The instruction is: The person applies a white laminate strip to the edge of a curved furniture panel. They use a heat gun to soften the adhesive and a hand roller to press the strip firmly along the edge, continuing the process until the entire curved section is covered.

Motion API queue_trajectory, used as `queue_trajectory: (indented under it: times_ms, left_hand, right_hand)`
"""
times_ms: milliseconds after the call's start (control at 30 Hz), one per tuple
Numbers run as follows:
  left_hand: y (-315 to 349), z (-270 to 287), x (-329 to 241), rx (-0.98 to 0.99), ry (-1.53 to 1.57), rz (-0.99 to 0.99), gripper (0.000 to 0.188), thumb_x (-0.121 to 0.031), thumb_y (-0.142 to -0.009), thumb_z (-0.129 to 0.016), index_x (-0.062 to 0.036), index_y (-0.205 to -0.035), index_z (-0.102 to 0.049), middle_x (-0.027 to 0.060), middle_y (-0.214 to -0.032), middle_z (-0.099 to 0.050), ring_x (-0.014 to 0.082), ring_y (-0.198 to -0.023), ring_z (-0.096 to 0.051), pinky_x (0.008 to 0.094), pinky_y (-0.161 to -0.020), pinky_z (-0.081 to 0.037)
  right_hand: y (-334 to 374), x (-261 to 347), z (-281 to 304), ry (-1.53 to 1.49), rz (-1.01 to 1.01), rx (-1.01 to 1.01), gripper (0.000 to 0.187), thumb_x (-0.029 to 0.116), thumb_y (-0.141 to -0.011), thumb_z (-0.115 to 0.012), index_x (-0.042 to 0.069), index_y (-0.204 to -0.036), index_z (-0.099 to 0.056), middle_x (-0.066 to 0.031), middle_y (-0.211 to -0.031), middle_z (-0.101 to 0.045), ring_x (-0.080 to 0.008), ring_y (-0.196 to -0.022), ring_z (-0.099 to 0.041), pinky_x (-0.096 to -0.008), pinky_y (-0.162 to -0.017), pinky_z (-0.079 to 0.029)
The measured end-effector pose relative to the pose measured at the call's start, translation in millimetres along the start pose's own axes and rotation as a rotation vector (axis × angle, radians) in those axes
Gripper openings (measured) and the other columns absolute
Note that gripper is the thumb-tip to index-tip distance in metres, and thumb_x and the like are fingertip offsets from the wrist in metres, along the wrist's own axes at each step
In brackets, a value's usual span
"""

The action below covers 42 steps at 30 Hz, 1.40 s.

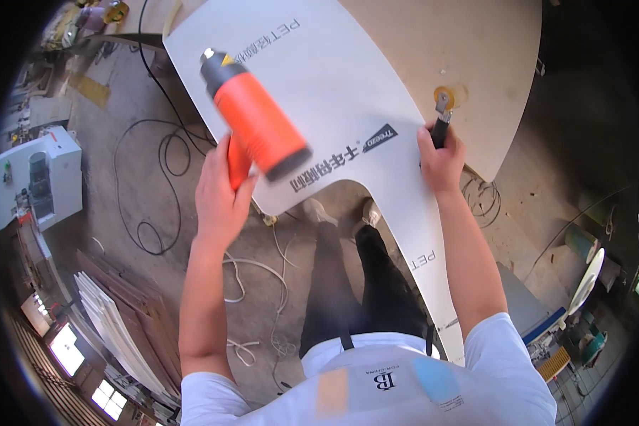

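One long black cable [165, 98] lies looped on the grey concrete floor [96, 170]. Right of it, the left hand [219, 197] grips an orange-and-black, cylindrical heat gun [258, 117] above a curved-edged white printed board [334, 82]. Farther right, the right hand [444, 162] clasps a yellow-wheeled, black-handled metal roller [443, 111], its wheel just past the board's right edge.

Upper centre: the white panel [319, 78] presents a bare stretch between the orange heat gun [259, 121] and the small roller [443, 99]; a hand could pass there. Left of centre: the heat gun, gripped by the left hand [222, 195], obstructs passage over the panel's left part. Right of centre: roller and right hand [444, 160] obstruct the panel's right edge. Centre: the panel's inward curve leaves an opening, restricted below by the shoes [319, 211] and legs [331, 270].
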<state>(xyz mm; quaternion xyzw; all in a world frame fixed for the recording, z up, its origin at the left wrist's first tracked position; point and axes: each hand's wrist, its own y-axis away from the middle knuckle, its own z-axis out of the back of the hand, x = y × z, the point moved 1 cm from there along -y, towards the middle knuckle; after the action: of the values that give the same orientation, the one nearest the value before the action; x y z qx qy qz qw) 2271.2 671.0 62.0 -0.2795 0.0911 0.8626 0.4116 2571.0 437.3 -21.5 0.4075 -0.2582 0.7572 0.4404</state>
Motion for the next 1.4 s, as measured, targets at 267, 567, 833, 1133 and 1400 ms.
queue_trajectory:
  times_ms: [267,567,833,1133,1400]
  left_hand:
    - [-108.3,-30.8,34.6,0.028,-0.274,-0.088,0.074,-0.021,-0.086,-0.077,-0.0091,-0.151,-0.045,0.0169,-0.12,-0.062,0.0367,-0.111,-0.061,0.0456,-0.095,-0.05]
    - [-20.3,-19.6,-38.4,-0.387,-0.125,-0.263,0.045,-0.02,-0.089,-0.075,0.0021,-0.126,-0.062,0.0164,-0.121,-0.065,0.0335,-0.114,-0.058,0.0456,-0.096,-0.045]
    - [132.3,-95.9,-144.9,0.336,1.056,0.676,0.046,-0.017,-0.103,-0.056,0.0032,-0.142,-0.046,0.0152,-0.131,-0.061,0.0186,-0.115,-0.059,0.0353,-0.103,-0.046]
    - [113.9,-160.0,-123.6,0.308,1.354,1.086,0.014,-0.015,-0.101,-0.062,-0.0034,-0.1,-0.054,0.0002,-0.061,-0.049,0.0094,-0.043,-0.044,0.0264,-0.04,-0.036]
    - [97.5,-164.4,-123.8,0.326,1.159,1.043,0.017,-0.017,-0.1,-0.061,-0.005,-0.09,-0.054,-0.0048,-0.063,-0.047,0.0042,-0.05,-0.044,0.0253,-0.046,-0.037]
  right_hand:
    - [7.8,11.4,16.3,-0.384,-0.102,0.19,0.015,0.015,-0.093,-0.07,0.002,-0.09,-0.063,0.0029,-0.072,-0.057,-0.0052,-0.066,-0.051,-0.0249,-0.061,-0.041]
    - [90.3,42.5,49.2,-0.5,-0.249,0.424,0.013,0.014,-0.093,-0.068,0.003,-0.088,-0.063,0.0019,-0.071,-0.059,-0.0063,-0.064,-0.053,-0.0258,-0.058,-0.042]
    - [119.7,89.2,24.0,0.08,0.344,0.957,0.034,0.036,-0.073,-0.072,0.011,-0.095,-0.066,-0.0079,-0.079,-0.066,-0.03,-0.075,-0.064,-0.0422,-0.068,-0.051]
    - [-51.7,42.1,-33.7,0.294,0.352,0.017,0.036,0.027,-0.086,-0.077,0.012,-0.119,-0.074,-0.0064,-0.124,-0.073,-0.0322,-0.112,-0.068,-0.0458,-0.104,-0.048]
    - [-46.3,56.8,-47.7,0.68,0.378,0.072,0.054,0.032,-0.098,-0.058,0.007,-0.145,-0.049,-0.0165,-0.15,-0.052,-0.0334,-0.145,-0.042,-0.0512,-0.124,-0.025]
